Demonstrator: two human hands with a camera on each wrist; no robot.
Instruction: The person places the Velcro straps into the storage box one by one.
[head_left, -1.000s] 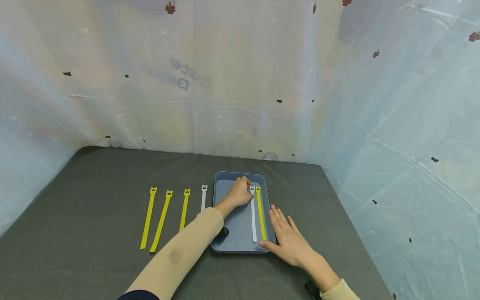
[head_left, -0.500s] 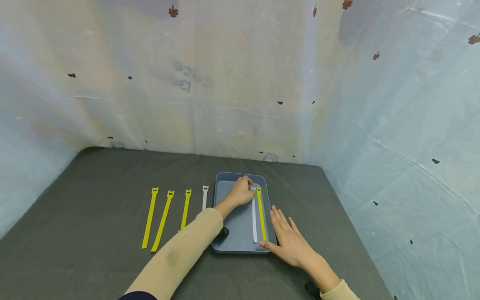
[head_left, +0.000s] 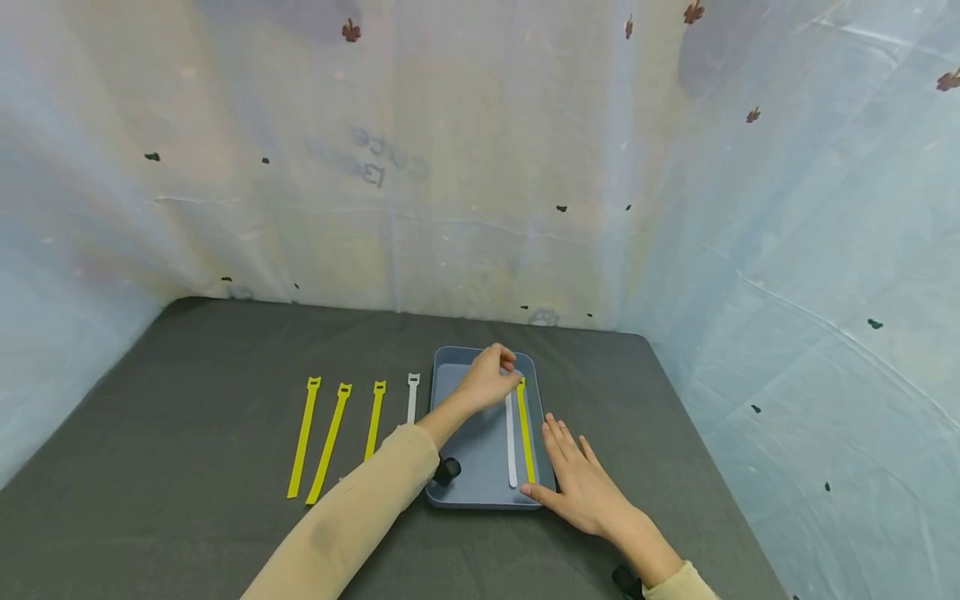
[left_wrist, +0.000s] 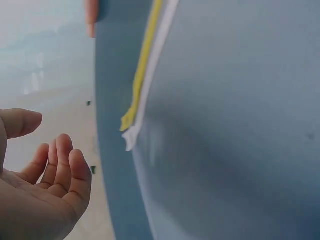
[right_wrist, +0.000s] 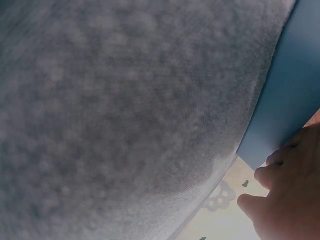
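A blue-grey tray (head_left: 472, 458) holds a white cable strap (head_left: 512, 450) and a yellow cable strap (head_left: 527, 442), side by side along its right side. Above the straps' slotted far ends is my left hand (head_left: 489, 382). The left wrist view shows this hand (left_wrist: 52, 187) with loosely bent fingers, a gap to the thumb and nothing held; both strap heads lie apart from it. My right hand (head_left: 581, 487) lies with straight fingers along the tray's right wall (right_wrist: 282, 105), its thumb over the near right corner.
Left of the tray on the dark grey cloth (head_left: 187, 442) lie three yellow straps (head_left: 303, 442) and one white strap (head_left: 412, 396), partly covered by my left sleeve (head_left: 360, 517). A black wrist device (head_left: 447, 472) hangs under the left wrist. Pale sheeting (head_left: 480, 167) rises behind and right.
My left hand has shifted slightly right and up from the white strap's head, and its fingers have come off the straps. The right hand keeps its place at the tray.
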